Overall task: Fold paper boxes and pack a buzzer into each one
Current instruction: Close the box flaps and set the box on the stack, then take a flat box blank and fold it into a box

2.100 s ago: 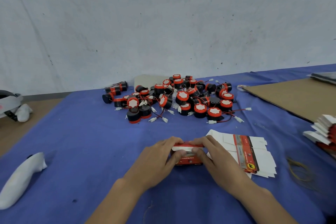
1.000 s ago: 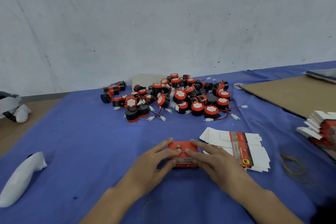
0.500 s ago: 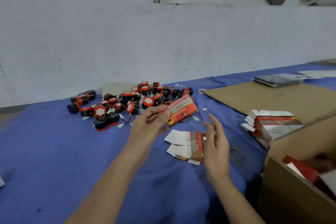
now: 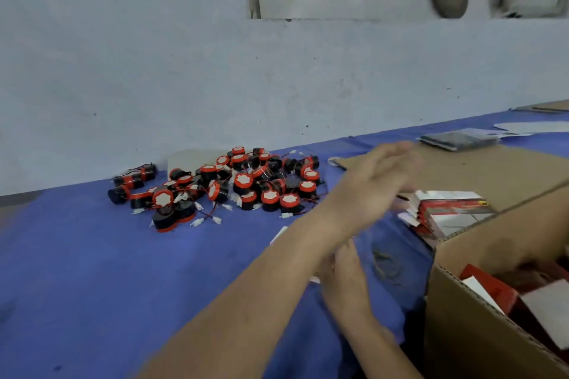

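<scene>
Buzzers [image 4: 240,184], where have you got them?

— Heaped on the blue cloth [image 4: 92,271] near the wall, well apart from both my hands. They are round black bodies with red caps, and their thin wires and white plugs lie tangled through the pile.

— And your hands?

— My left hand [image 4: 378,181] reaches out to my right above the table. It is blurred, but the fingers look stretched out and I see nothing in them. My right hand [image 4: 345,274] is lower, fingers straight as far as they show, the tips hidden under my left forearm. One crosses over the other; I cannot tell whether they touch.

— How will a buzzer handle?

— Small, hard and light, I judge. The wires are the trouble: pull one and its neighbours may come along. I would take it by the round body between thumb and fingers and lift it clear, never by the lead.

— The boxes?

— Flat boxes [image 4: 446,209] are stacked just beside the brown carton [image 4: 462,332], which already has red and white boxes inside. They look like thin card, light and easily creased. I would pinch one at its edges, press along the printed folds, and keep my grip gentle once it stands hollow.
</scene>
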`<state>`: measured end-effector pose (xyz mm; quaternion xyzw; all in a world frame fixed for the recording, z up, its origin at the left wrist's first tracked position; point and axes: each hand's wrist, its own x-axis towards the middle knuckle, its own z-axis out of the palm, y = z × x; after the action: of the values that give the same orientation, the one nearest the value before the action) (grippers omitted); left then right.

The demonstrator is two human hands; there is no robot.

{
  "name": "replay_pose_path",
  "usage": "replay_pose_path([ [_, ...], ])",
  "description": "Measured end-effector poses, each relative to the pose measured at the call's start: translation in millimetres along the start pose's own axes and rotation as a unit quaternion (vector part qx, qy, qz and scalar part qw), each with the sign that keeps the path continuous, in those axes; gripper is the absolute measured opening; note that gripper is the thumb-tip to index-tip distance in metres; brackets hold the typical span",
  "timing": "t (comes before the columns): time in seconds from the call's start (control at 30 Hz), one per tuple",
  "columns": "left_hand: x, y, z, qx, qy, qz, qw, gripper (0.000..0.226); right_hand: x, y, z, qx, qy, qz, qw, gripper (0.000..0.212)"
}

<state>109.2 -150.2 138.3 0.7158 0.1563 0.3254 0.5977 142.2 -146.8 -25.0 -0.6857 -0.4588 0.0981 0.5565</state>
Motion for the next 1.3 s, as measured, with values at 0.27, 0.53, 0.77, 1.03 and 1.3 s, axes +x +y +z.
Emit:
replay_pose_path([
  [0.27,-22.7,-114.7,-184.7,0.206,0.228,-0.180,0.934,0.029,41.1,6.8,57.0,-0.276,-0.087,-0.031,0.957,0.052],
  [0.53,24.7,-163.6,-221.2,0.318,0.122,-0.269,0.901,0.025,84.3,23.0,81.8,-0.322,-0.126,0.039,0.937,0.052],
  [0.77,55.2,-190.0,-201.8,0.362,0.003,-0.286,0.887,0.026,104.7,28.2,79.7,-0.084,-0.118,0.085,0.986,0.049],
  [1.03,15.4,-188.4,-210.2,0.213,0.208,-0.239,0.924,0.007,102.9,18.7,76.0,0.041,-0.019,0.049,0.998,0.047],
  [1.3,-44.4,-155.9,-194.2,0.051,0.369,-0.097,0.923,0.004,78.3,-0.2,73.7,0.201,-0.007,0.046,0.978,0.047],
])
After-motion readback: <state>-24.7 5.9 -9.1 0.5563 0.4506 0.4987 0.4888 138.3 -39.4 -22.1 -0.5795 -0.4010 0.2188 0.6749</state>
